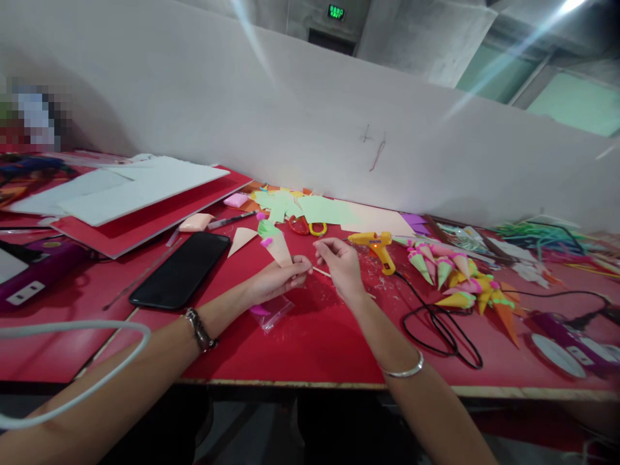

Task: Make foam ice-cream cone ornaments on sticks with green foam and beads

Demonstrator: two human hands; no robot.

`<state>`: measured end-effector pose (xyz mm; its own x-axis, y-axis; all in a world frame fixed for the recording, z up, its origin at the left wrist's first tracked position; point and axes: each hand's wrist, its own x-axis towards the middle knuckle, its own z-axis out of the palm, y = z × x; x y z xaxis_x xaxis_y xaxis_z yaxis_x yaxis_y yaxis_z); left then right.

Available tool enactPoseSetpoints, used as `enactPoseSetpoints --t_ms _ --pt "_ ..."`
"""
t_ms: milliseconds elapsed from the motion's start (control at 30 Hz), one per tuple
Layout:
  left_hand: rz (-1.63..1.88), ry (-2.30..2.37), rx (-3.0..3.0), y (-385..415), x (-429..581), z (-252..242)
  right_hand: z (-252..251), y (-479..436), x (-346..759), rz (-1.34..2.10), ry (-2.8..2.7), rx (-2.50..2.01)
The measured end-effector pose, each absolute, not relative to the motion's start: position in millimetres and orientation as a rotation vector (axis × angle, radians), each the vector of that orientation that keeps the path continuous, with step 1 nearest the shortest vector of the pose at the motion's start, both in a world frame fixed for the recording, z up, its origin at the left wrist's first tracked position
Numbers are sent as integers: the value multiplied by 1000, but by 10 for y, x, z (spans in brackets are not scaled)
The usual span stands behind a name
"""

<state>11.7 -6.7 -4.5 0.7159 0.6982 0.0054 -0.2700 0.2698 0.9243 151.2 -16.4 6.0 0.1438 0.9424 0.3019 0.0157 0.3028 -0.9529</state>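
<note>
Near the middle of the red table, my left hand (pixel 281 278) is closed around the tip of a small peach paper cone (pixel 278 247). Green trim and bright pink bits cover the cone's wide end, which points up and away. My right hand (pixel 339 261) is raised just to the right, thumb and fingers brought together in a pinch; what they hold, if anything, is too small to make out. A thin pale stick (pixel 321 272) lies below it. Beyond that hand rests a yellow hot glue gun (pixel 375 245) with a small lit light.
Several finished paper cones (pixel 465 278) are heaped at right beside the glue gun's black cord (pixel 445 336). A black phone (pixel 181 270) lies left, under white boards (pixel 145 184). Scissors (pixel 307 226) and green paper sheets (pixel 314 208) sit behind. A plastic bag (pixel 276 313) lies in front.
</note>
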Motion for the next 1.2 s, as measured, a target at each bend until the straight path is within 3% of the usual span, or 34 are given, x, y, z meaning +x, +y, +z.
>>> enactPoseSetpoints --t_ms 533,967,1200 --pt "349 420 1251 -118 58 -38 106 -192 1483 829 -1228 -964" --pt "359 558 1329 -118 82 -60 215 -306 1391 514 -1445 -938" --pt "332 572 1458 -141 97 -8 180 -281 1392 505 -1477 -950"
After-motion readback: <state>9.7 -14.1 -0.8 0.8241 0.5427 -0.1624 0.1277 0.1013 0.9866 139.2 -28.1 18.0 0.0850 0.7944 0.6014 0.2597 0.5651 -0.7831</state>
